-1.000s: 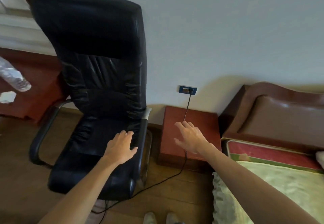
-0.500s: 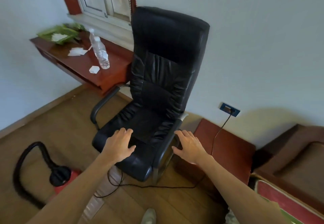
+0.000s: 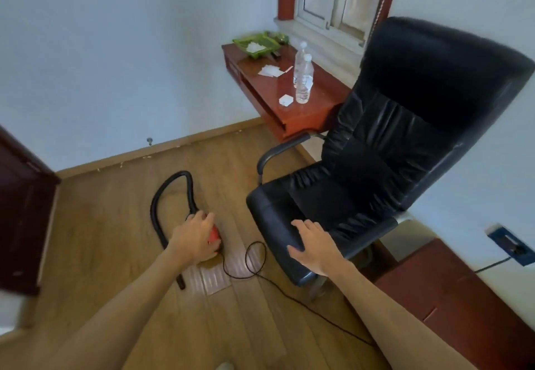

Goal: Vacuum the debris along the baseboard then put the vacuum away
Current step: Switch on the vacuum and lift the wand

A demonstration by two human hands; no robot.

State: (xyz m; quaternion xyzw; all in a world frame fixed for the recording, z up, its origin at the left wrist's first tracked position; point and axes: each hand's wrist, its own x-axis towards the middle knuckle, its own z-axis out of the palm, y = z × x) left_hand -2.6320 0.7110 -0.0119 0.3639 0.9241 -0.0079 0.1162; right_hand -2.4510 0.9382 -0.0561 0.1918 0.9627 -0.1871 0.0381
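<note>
A small red vacuum [image 3: 214,235] sits on the wooden floor, mostly hidden behind my left hand [image 3: 193,238], which hovers in front of it with relaxed fingers and holds nothing. Its black hose [image 3: 170,193] loops away toward the wall. Its black cord [image 3: 304,303] curls on the floor and runs right toward a wall socket [image 3: 509,243]. Small bits of debris [image 3: 146,157] lie along the wooden baseboard [image 3: 162,149]. My right hand [image 3: 314,243] is spread open in front of the seat edge of a black office chair [image 3: 385,149].
A red-brown desk [image 3: 289,91] under the window carries two water bottles [image 3: 302,75], papers and a green tray [image 3: 256,47]. A dark wooden door [image 3: 20,219] stands at the left. A red-brown nightstand [image 3: 451,303] sits at the lower right.
My view has swung left, from the nightstand and bed to the floor and corner. The vacuum has come into view and now lies behind my left hand. Both hands stay open.
</note>
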